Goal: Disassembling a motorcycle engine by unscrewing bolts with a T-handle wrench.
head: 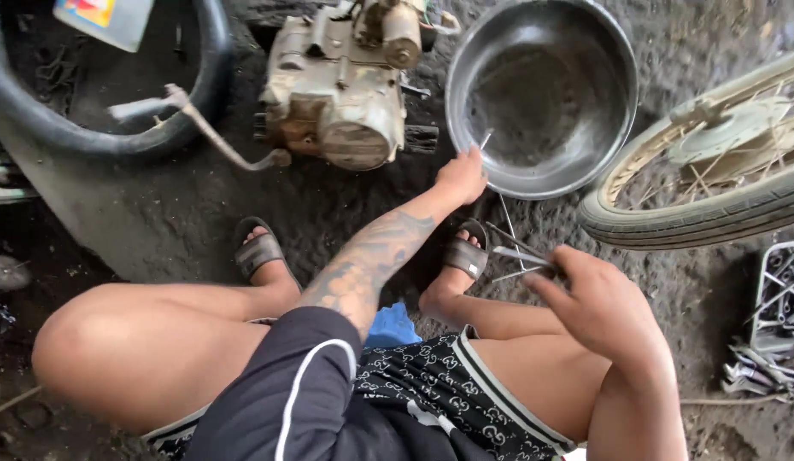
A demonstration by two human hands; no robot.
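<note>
The person squats on a dark, oily floor (200,213), and both hands are busy with thin metal spokes. The left hand (461,177), at the end of a tattooed forearm, reaches to the upper middle of the frame and pinches one single spoke (485,139) between its fingertips. The spoke stands just over the near rim of a big round metal basin (542,94), which lies on the floor in the upper middle part of the frame.

The right hand (597,303), in the lower right of the frame, is closed around a small bundle of spokes (516,253). Their free ends point to the left, above the foot in a dark sandal (465,256). The second sandal (258,253) is more to the left.

Left of the basin there is a dirty motorcycle engine (337,85) with a kick lever (217,141). A black tyre (106,128) lies in the upper left corner. At the right edge a spoked wheel (713,179) with its tyre lies close to the basin, and under it a crate of tools (777,316) is partly visible.
</note>
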